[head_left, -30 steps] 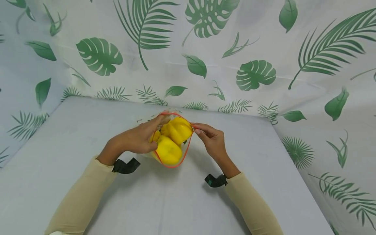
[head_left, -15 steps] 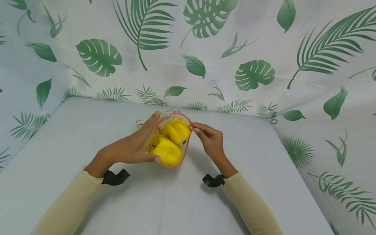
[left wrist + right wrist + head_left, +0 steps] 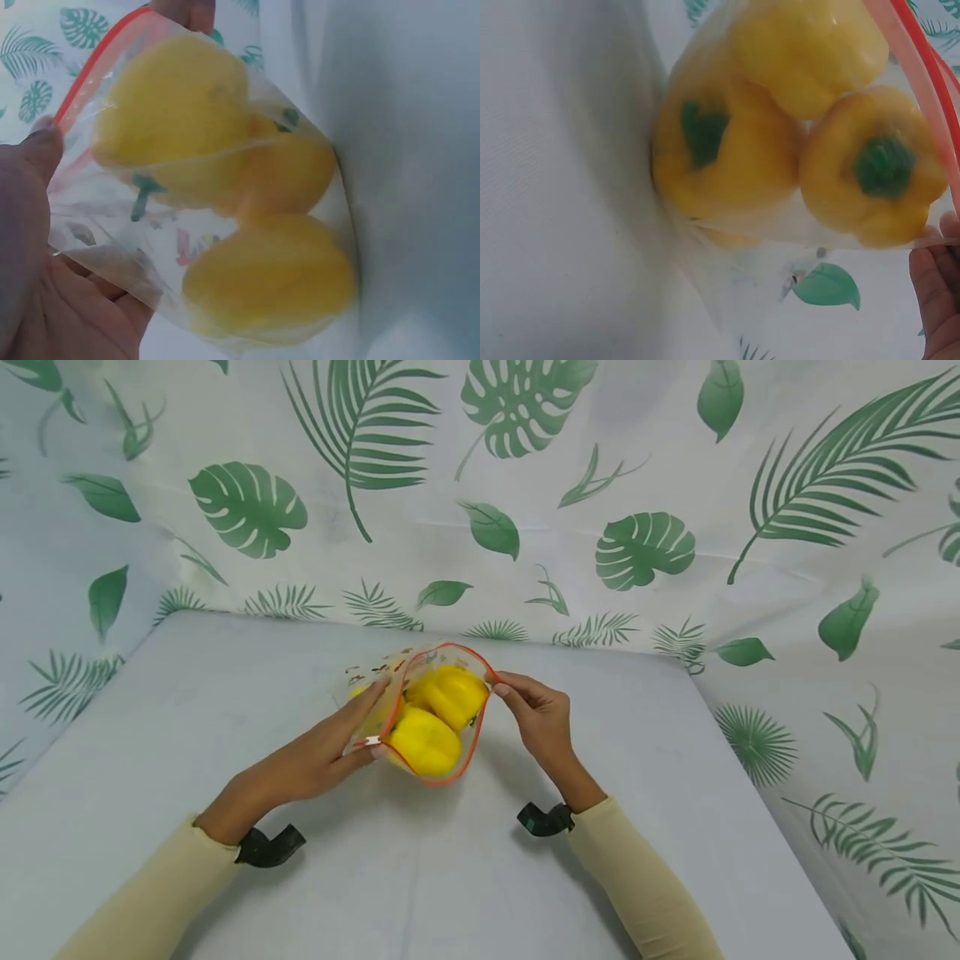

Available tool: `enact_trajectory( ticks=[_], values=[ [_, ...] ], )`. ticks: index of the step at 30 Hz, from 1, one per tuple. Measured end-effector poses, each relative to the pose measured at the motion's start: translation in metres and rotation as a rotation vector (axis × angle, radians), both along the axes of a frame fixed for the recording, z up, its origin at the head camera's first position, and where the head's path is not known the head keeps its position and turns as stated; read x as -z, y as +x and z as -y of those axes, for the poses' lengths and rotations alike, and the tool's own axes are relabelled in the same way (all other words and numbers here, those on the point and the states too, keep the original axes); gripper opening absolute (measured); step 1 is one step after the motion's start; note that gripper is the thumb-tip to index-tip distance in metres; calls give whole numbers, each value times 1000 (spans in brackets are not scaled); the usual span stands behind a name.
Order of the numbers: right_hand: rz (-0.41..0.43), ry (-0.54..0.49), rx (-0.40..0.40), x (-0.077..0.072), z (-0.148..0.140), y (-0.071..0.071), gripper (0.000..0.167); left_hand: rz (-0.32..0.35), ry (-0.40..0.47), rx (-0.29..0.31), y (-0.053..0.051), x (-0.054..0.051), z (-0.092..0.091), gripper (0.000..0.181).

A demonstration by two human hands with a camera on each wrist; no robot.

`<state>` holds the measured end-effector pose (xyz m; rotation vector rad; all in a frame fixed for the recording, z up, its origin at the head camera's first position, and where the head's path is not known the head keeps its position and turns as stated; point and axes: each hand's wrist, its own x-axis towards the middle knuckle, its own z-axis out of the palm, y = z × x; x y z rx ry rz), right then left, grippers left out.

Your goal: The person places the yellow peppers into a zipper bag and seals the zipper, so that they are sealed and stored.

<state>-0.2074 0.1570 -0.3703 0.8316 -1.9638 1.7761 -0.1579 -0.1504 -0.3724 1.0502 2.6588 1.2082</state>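
Note:
A clear zip bag (image 3: pixel 375 714) with a red-rimmed mouth lies at mid-table, its mouth spread toward me. Inside are yellow bell peppers (image 3: pixel 427 742), three showing in the right wrist view, some with green stems (image 3: pixel 885 166). The right hand (image 3: pixel 542 714) pinches the right edge of the red rim between thumb and fingers. Along the bag's left side lies the left hand (image 3: pixel 315 752), fingers straight against the plastic and thumb tip by the white zip slider (image 3: pixel 372 741). In the left wrist view, this thumb touches the red strip (image 3: pixel 97 64).
The table (image 3: pixel 450 877) has a pale grey cover. Behind and beside it hangs a white cloth (image 3: pixel 540 543) printed with green leaves. Black wrist-worn devices (image 3: pixel 272 846) sit under both wrists.
The left hand has drawn back to the left and down, from fingers over the rim to along the bag's outside. The white slider now shows. The right hand keeps its pinch.

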Motion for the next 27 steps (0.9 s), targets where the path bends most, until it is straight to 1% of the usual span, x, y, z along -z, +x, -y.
enact_trajectory(
  ticks=[2, 5, 7, 10, 12, 15, 17, 21, 22, 24, 27],
  values=[
    [3, 1, 12, 0, 0, 0, 22, 4, 8, -28, -3, 0, 1, 82],
    [10, 10, 44, -1, 0, 1, 22, 5, -1, -88, -7, 0, 4, 76],
    [17, 9, 54, -2, -2, 1, 21, -16, 3, -120, -9, 1, 6, 71],
    [22, -5, 60, -6, -5, 0, 19, -96, 37, -152, -13, 1, 8, 63],
    [11, -19, 68, -9, -9, -1, 19, -167, 66, -164, -16, -1, 9, 58],
    [-26, -19, 105, -16, -15, -2, 17, -254, 122, -189, -20, -6, 10, 49],
    [-52, -13, 129, -21, -18, -1, 15, -293, 160, -198, -22, -11, 10, 44],
    [-101, -13, 154, -31, -24, 2, 14, -330, 249, -206, -28, -22, 8, 37],
    [-116, -16, 156, -33, -25, 2, 14, -344, 272, -217, -29, -24, 8, 37],
    [-146, -23, 160, -37, -29, 3, 13, -378, 330, -258, -31, -28, 6, 39],
    [-181, -33, 149, -40, -34, 3, 12, -441, 434, -357, -33, -36, 2, 49]
  ],
)
